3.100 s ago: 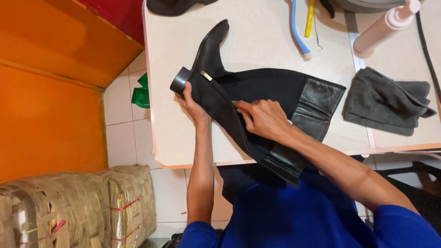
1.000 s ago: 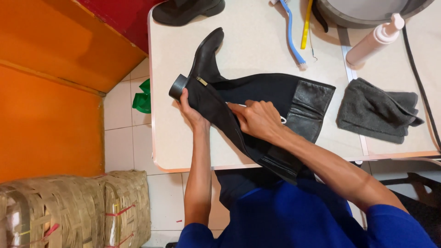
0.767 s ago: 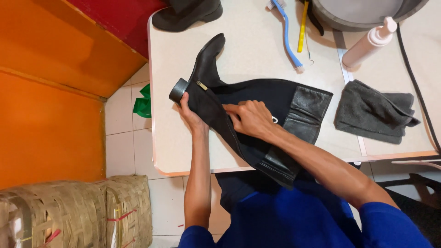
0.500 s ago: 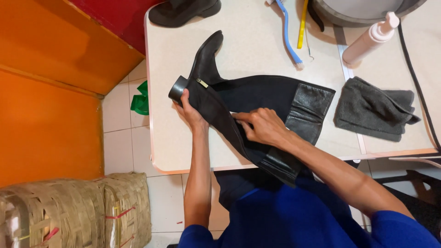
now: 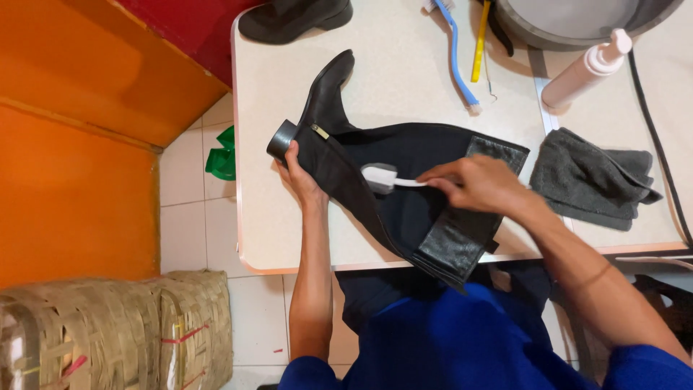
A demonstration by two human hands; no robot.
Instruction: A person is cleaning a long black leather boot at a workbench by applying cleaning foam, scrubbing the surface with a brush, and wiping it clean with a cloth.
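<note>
- So, tall black boot (image 5: pixel 404 180) lying on its side on the white table (image 5: pixel 404 79), toe pointing away from the person, block heel at the left edge, open shaft hanging off the near edge towards the lap.
- Left hand (image 5: pixel 299 180) is pressed flat against the heel end, fingers spread rather than curled round anything, pinning the boot down.
- Right hand (image 5: pixel 480 184) is closed round the handle of a small white brush (image 5: pixel 382 177), and the brush head sits on the shaft about midway along.
- Handling-wise, I'd guess the shaft is soft and floppy: it sags over the table edge and the leather cuff folds. The foot and heel look stiff, so that's the sensible place to hold it. Probably not heavy, but it'd slide about if nobody braced it.
- Versus half a second ago: the right hand was lying low on the shaft with the brush hidden under it; now it's pulled back to the right and the white head is in plain view. Left hand and boot haven't shifted.
- Other stuff around: grey cloth (image 5: pixel 592 177) to the right, white pump bottle (image 5: pixel 588 68), blue-handled brush (image 5: pixel 455 50), and a second boot (image 5: pixel 292 18) at the far corner.
</note>
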